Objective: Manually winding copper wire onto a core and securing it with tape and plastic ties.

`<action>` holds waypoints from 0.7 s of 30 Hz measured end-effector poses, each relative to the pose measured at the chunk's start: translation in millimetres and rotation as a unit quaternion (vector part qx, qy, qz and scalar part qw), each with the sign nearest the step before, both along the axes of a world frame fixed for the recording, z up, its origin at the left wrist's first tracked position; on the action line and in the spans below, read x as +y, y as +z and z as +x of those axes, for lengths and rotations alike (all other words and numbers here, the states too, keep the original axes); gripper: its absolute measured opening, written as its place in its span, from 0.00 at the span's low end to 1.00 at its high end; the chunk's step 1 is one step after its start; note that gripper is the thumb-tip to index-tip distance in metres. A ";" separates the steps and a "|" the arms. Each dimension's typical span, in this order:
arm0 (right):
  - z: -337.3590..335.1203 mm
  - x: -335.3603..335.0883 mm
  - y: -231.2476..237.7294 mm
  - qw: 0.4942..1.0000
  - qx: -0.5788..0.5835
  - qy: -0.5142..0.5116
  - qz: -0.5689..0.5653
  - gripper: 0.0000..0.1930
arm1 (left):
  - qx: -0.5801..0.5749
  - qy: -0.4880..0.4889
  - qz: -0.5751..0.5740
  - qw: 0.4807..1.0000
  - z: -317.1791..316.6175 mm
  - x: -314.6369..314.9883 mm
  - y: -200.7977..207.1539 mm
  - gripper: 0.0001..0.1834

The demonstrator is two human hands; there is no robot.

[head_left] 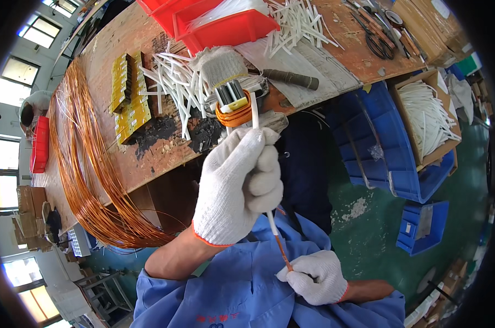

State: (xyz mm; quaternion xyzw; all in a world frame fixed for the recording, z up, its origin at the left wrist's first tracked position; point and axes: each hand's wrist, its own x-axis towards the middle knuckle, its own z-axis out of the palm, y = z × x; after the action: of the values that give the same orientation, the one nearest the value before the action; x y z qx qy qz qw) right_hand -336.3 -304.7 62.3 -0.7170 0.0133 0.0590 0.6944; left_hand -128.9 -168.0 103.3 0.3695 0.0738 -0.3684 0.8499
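Observation:
My left hand (237, 186), in a white knitted glove, is closed around a white sleeve tube (271, 223) that sticks out above and below the fist. From the tube's lower end runs a copper wire (282, 251). Lower right, in front of the blue jacket, my gloved right hand (316, 277) pinches that wire. Just beyond the left hand, at the table edge, sits a wound copper coil (234, 116) on a core with dark and silvery strips. A grey knitted cloth (220, 66) covers the core's far end.
Loose white tubes (176, 87), yellow slotted pieces (130, 120) and a long copper wire bundle (86, 175) lie on the wooden table (102, 54). Red bins (225, 35) stand behind; scissors (379, 45) lie far right. A blue crate (376, 147) and tube-filled cardboard box (447, 101) stand at right.

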 end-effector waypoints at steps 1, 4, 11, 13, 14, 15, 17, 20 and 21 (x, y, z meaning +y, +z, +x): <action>2.9 0.7 0.0 0.999 0.026 0.018 -0.003 0.06 | -0.010 -0.008 0.026 1.000 2.4 3.4 0.4 0.12; 18.9 0.8 -4.8 0.994 0.060 0.089 -0.019 0.09 | -0.050 -0.021 0.150 0.987 14.4 13.8 11.4 0.12; 92.7 17.6 -35.5 0.962 -0.077 -0.095 -0.243 0.36 | -0.490 -0.036 0.508 0.707 49.4 41.0 8.8 0.12; 106.1 20.8 -28.0 0.991 0.054 -0.042 -0.112 0.36 | -0.520 -0.049 0.553 0.649 57.2 39.4 16.7 0.18; 109.7 14.1 -12.1 0.990 0.123 -0.028 -0.065 0.27 | -0.541 -0.075 0.539 0.642 61.7 40.7 20.1 0.33; 111.1 5.4 -4.1 0.990 0.090 -0.024 -0.105 0.23 | -0.571 -0.087 0.516 0.633 66.5 43.4 17.5 0.36; 110.6 -22.7 4.9 0.982 0.017 -0.015 -0.187 0.16 | -0.631 -0.103 0.468 0.610 73.7 51.5 9.6 0.43; 150.2 -80.2 20.4 0.851 -0.262 -0.069 -0.450 0.05 | -0.675 -0.138 0.477 0.546 82.1 56.4 6.9 0.50; 168.3 -95.4 22.6 0.806 -0.310 -0.080 -0.499 0.05 | -0.690 -0.145 0.477 0.525 83.5 56.6 5.5 0.51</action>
State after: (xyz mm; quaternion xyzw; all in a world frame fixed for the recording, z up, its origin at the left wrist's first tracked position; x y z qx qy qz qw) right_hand -168.0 -400.2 85.0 -0.9412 -0.1177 -0.2364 0.2108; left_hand -45.4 -111.4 108.9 0.8643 -0.4253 -0.0268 0.2671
